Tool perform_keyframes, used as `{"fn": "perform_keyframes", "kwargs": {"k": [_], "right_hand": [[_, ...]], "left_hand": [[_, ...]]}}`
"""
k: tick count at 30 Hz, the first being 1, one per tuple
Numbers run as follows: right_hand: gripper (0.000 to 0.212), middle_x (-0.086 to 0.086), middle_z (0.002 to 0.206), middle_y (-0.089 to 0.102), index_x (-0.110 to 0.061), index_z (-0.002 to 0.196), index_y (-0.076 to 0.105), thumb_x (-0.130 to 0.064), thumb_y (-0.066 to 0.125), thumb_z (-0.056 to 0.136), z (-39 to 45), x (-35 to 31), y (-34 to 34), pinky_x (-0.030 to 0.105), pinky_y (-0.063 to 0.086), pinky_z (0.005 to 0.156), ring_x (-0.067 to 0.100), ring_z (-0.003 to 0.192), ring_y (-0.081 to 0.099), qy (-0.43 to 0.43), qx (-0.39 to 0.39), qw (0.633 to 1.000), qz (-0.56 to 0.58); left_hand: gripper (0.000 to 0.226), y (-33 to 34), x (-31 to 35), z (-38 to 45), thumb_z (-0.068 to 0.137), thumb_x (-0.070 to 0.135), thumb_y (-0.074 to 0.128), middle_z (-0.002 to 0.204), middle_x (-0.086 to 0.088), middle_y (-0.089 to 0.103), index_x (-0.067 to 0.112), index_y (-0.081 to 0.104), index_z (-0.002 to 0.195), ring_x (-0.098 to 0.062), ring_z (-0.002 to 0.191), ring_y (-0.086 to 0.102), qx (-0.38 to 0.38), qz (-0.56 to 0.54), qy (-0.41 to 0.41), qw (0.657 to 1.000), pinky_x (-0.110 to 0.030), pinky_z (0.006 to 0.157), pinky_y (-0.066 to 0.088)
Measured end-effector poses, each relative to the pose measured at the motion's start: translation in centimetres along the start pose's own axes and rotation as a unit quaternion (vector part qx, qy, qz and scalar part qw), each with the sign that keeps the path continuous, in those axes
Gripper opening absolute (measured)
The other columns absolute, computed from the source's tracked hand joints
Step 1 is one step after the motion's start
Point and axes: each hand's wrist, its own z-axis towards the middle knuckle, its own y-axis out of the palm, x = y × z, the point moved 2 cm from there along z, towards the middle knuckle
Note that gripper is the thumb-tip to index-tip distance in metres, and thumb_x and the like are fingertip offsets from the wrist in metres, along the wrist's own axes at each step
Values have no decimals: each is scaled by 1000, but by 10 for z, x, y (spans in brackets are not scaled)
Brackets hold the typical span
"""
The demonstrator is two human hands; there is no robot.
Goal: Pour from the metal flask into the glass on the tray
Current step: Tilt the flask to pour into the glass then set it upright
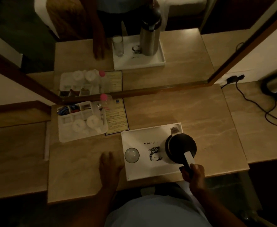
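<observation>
Looking down from the head view, we see the metal flask (pixel 180 147) upright at the right end of the white tray (pixel 144 171), with the glass (pixel 132 155) at the tray's left end, well apart from it. The right hand (pixel 193 175) is closed around the flask's black handle. The left hand (pixel 109 167) lies flat, fingers extended, on the marble counter (pixel 167 110) just beside the tray, holding nothing.
</observation>
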Motion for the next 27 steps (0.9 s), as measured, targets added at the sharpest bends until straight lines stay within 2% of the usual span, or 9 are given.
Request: {"fn": "perform_keyframes", "kwargs": {"k": [2,6,8,10,12,15,20,27], "right_hand": [[53,-9,38,39,-19,35,50,-43,53,83,-1,-12,-4,26,19,45,5,35,30,5,-28,998,-65],[56,-3,38,44,-18,38,53,-45,52,87,-5,-44,-14,23,29,47,11,34,37,12,-109,972,-208],[48,-4,38,52,-19,41,63,-30,59,88,-4,-53,-17,25,40,51,8,33,47,47,-107,969,-217],[50,-7,39,56,-26,43,66,-21,56,92,-3,-62,-15,32,44,56,4,34,51,72,-136,956,-249],[54,-8,37,54,-25,42,64,-33,57,95,-1,-76,-3,29,43,53,4,34,49,52,-175,940,-290],[71,-3,38,49,-16,40,56,-71,55,85,-3,-98,29,24,37,50,11,38,44,31,-266,897,-351],[75,0,38,51,-18,41,57,-83,53,79,3,-109,52,25,40,51,15,37,47,22,-301,854,-424],[75,0,41,54,-16,45,61,-87,55,71,7,-115,75,23,41,46,14,39,50,45,-308,824,-473]], "left_hand": [[92,-1,-1,0,101,43,65,176,-16,0,13,10,169,-35,164,4,1,5,1,1000,-46,133,17],[90,-3,0,0,103,44,60,176,-15,0,13,6,168,-34,165,3,-3,30,6,1000,-46,132,21],[89,-5,-1,-1,103,46,59,176,-15,0,15,6,168,-34,165,4,-6,53,3,999,-45,132,23],[90,-6,-2,-2,103,49,58,176,-16,-2,17,5,169,-34,165,3,-7,58,-1,998,-44,133,22],[91,-7,-4,-2,103,51,58,176,-15,-4,18,4,169,-34,165,2,-9,56,-6,998,-44,133,21],[91,-9,-7,-3,102,52,58,176,-14,-3,20,6,169,-32,165,3,-7,43,-16,999,-44,133,21],[88,-12,-9,-5,100,49,62,176,-12,3,22,13,168,-31,165,7,-2,24,-13,1000,-44,131,25],[87,-10,-12,-3,102,47,60,177,-7,0,23,9,168,-29,165,3,-14,9,-13,1000,-48,131,23]]}}
